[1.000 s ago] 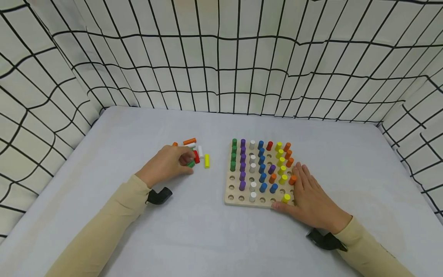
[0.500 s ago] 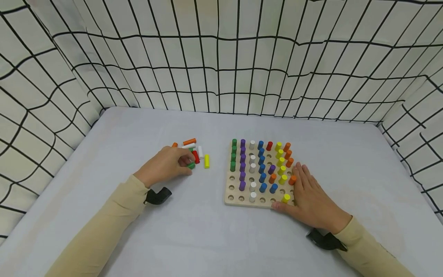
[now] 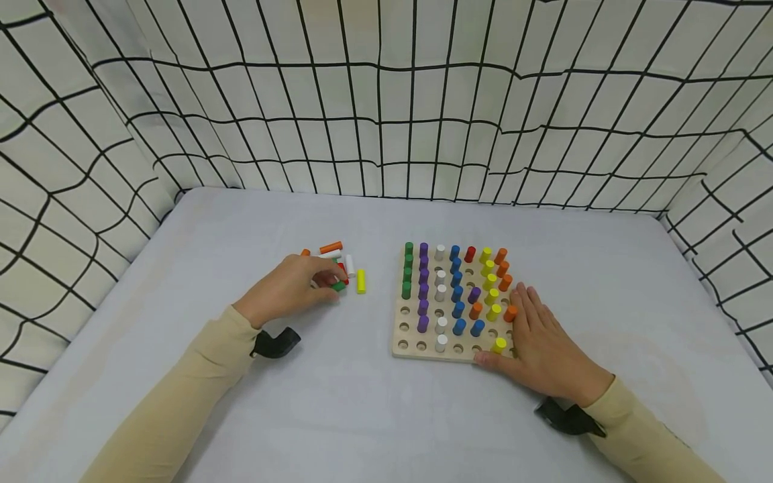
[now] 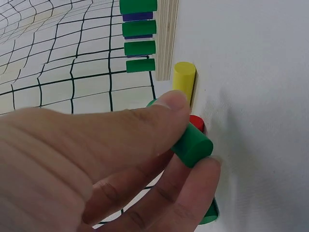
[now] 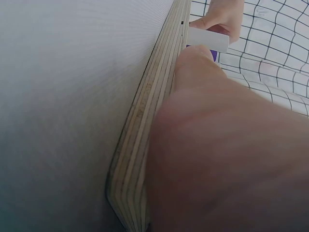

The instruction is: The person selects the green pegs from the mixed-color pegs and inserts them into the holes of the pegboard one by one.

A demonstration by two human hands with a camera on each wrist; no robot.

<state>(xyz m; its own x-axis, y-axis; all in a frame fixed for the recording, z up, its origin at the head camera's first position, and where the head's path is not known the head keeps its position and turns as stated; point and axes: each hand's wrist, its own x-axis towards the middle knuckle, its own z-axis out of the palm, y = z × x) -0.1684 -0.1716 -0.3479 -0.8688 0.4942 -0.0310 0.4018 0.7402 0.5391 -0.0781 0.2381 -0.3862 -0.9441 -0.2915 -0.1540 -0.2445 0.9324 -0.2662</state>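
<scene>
At the loose pegs left of the board, my left hand (image 3: 288, 285) pinches a green peg (image 4: 194, 147) between thumb and fingers, as the left wrist view shows. Just behind it lie a red peg (image 4: 197, 121) and a yellow peg (image 4: 184, 79). Part of another green peg (image 4: 210, 215) shows below the fingertips. My right hand (image 3: 546, 352) rests along the right edge of the wooden pegboard (image 3: 413, 354), fingers straight, thumb at the front edge. Upright green, purple, white, blue, red, yellow and orange pegs stand in the board; the hand hides part of its right side.
Beyond the left hand lie an orange peg (image 3: 331, 247), a white peg (image 3: 349, 265) and a few others partly hidden. Several holes in the board hold no peg. A black-lined grid wall (image 3: 386, 94) borders the white table (image 3: 338, 402) at the back and sides.
The green peg in my left fingers has turned and shifted slightly to the right, with the fingertips moving a little. My right hand and the board have stayed still.
</scene>
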